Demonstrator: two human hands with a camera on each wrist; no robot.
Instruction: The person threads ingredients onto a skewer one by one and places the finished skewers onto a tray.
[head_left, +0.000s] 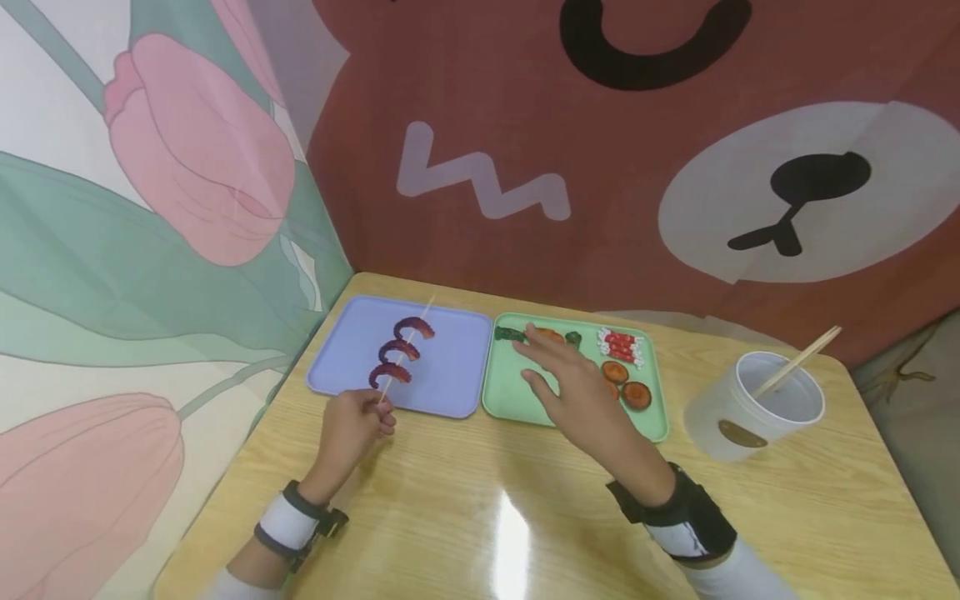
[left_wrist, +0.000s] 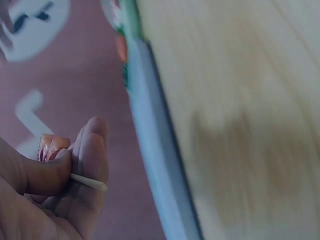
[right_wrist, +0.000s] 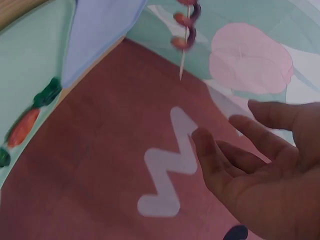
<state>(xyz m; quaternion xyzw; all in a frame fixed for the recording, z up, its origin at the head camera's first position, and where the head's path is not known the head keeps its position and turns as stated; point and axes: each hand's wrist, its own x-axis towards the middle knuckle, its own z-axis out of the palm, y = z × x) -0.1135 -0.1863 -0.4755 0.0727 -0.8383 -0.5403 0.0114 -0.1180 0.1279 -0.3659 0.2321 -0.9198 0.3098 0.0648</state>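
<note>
Pale wood tabletop [head_left: 465,500] fills the lower frame, carrying a lilac tray [head_left: 450,367] at centre left and a green tray [head_left: 510,387] of toy food just beside it. The right hand [head_left: 573,387] hovers spread over the green tray. The left hand [head_left: 352,425] pinches a skewer [head_left: 401,354] bearing three reddish curled pieces above the lilac tray.

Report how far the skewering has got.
Done: three dark red curled pieces sit threaded on the thin wooden skewer above the lavender square tray. In hand: the left hand pinches the skewer's lower end; the right hand, fingers spread, reaches over the green square tray. Left: the orange round slices, green pieces and red-and-white piece lying loose there.
</note>
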